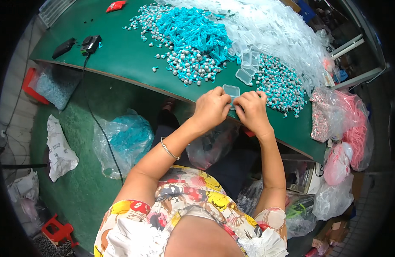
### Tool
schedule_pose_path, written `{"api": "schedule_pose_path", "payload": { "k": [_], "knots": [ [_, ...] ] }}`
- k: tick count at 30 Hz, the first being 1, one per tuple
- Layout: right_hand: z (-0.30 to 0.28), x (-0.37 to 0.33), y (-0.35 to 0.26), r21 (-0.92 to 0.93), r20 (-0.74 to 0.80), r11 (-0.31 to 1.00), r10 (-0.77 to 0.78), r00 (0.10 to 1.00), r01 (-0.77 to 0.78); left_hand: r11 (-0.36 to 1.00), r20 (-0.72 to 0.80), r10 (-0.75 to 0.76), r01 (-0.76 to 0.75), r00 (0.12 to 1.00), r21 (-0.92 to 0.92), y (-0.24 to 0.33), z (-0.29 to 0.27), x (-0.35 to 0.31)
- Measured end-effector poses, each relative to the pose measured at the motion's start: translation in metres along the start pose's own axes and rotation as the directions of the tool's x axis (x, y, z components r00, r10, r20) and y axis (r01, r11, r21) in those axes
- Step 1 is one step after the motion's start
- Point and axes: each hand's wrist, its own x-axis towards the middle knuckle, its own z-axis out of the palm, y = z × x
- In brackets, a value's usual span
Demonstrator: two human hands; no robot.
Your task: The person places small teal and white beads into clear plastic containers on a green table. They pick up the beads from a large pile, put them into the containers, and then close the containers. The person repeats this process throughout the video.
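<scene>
At the table's front edge, my left hand and my right hand pinch a small clear plastic box from both sides. Its lid stands up, away from me; my fingers hide most of its lower half and whatever it holds. Just beyond my right hand, more clear boxes lie with lids open. A heap of small silvery-and-teal pieces spreads to the right of them. Left of my hands lies another pile of such pieces, below a tangle of teal cords.
A large mound of clear plastic cases covers the far right of the green table. A black device with a cable sits at the left. Bagged pink cords crowd the right end. A bag of teal material is on the floor.
</scene>
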Motion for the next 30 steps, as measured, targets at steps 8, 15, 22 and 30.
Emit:
{"api": "schedule_pose_path", "payload": {
  "k": [8,15,22,30],
  "knots": [
    [-0.002,0.009,-0.003,0.11,0.061,0.992,0.051,0.997,-0.058,1.0,0.023,0.003,-0.003,1.0,0.013,-0.005,-0.004,-0.002],
    [0.025,0.062,0.055,-0.089,-0.202,0.969,0.208,0.957,-0.23,1.0,0.078,0.014,-0.016,0.997,0.022,-0.006,-0.005,0.001],
    [0.066,0.109,0.072,-0.484,-0.203,0.8,0.29,0.935,-0.353,1.0,0.124,0.0,0.002,0.992,-0.011,-0.011,-0.011,0.0],
    [0.044,0.071,0.074,-0.229,-0.319,0.889,0.316,0.894,-0.396,1.0,0.128,0.014,-0.011,0.992,-0.021,-0.013,-0.007,0.0]
  ]
}}
